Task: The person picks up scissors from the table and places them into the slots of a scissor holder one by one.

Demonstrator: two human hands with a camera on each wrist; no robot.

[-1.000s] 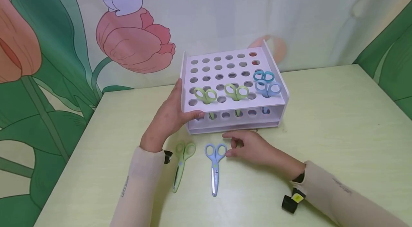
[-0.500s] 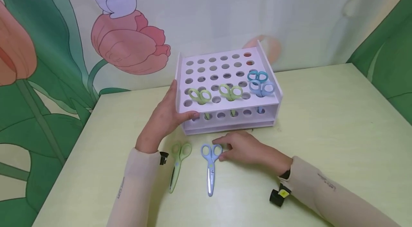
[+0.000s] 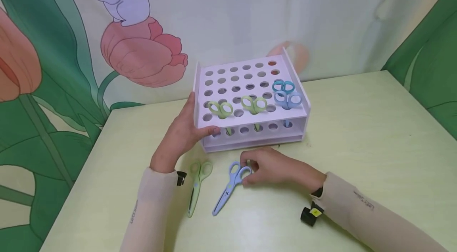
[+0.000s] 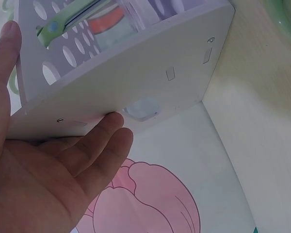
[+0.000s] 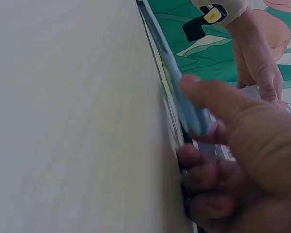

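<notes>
My left hand (image 3: 180, 135) grips the near left corner of a white rack with rows of round holes (image 3: 250, 145), thumb over the front and fingers along the side panel (image 4: 150, 87). In front of it, my right hand (image 3: 273, 166) pinches one handle loop of blue scissors (image 3: 224, 198), their blades slanting down-left close over the table. In the right wrist view the thumb (image 5: 203, 92) presses on the scissors (image 5: 177, 85). Green scissors (image 3: 194, 196) lie to the left, below my left wrist.
Two green scissors (image 3: 222, 115), light blue scissors (image 3: 288, 103) and teal scissors (image 3: 283, 88) stand handles-up in the rack's holes. Behind the pale table (image 3: 357, 133) hangs a backdrop printed with flowers and a rabbit (image 3: 130, 4).
My right hand has taken hold of the blue scissors' handle, and their blades have swung toward the left. My left hand keeps its grip on the rack. The view has shifted slightly.
</notes>
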